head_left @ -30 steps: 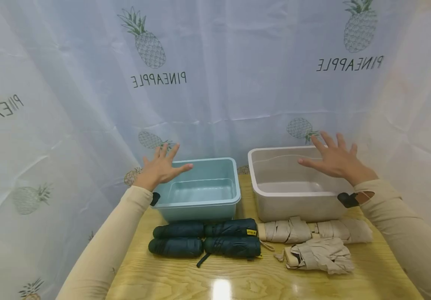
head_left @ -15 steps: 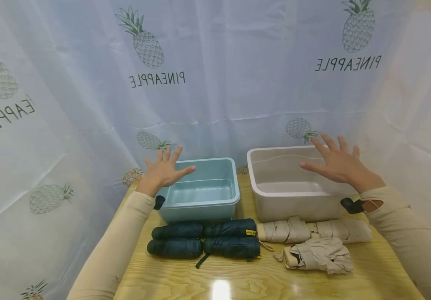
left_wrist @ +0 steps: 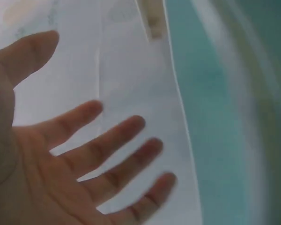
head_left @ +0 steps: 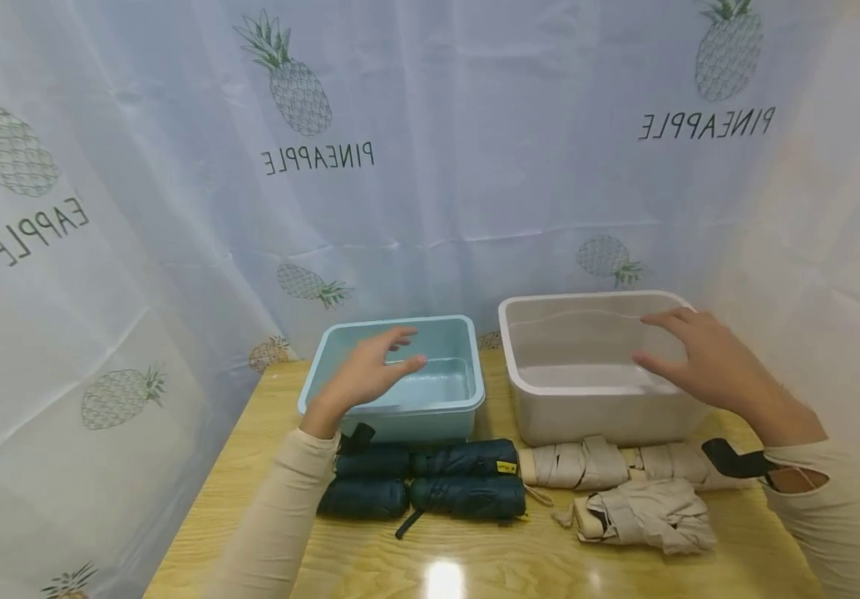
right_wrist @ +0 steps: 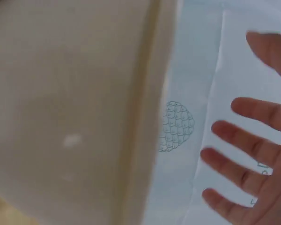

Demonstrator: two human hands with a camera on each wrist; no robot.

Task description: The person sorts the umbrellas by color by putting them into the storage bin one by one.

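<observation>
My left hand hovers in front of and over the light blue bin, fingers apart and holding nothing. In the left wrist view the bare palm and spread fingers of that hand show. Over the right side of the beige bin, my right hand is in the air with relaxed fingers, and nothing is in it. The right wrist view shows those fingers apart too. Several dark folded umbrellas lie before the blue bin, partly hidden by the left wrist. Beige folded umbrellas lie before the beige bin.
Both bins stand side by side at the back of a wooden table, with a narrow gap between them. A white curtain printed with pineapples hangs close behind and at the sides.
Both hands have come down and back toward the body, the left also shifting right. Their fingers, spread wide before, are now more relaxed. Bins and umbrellas stay in place.
</observation>
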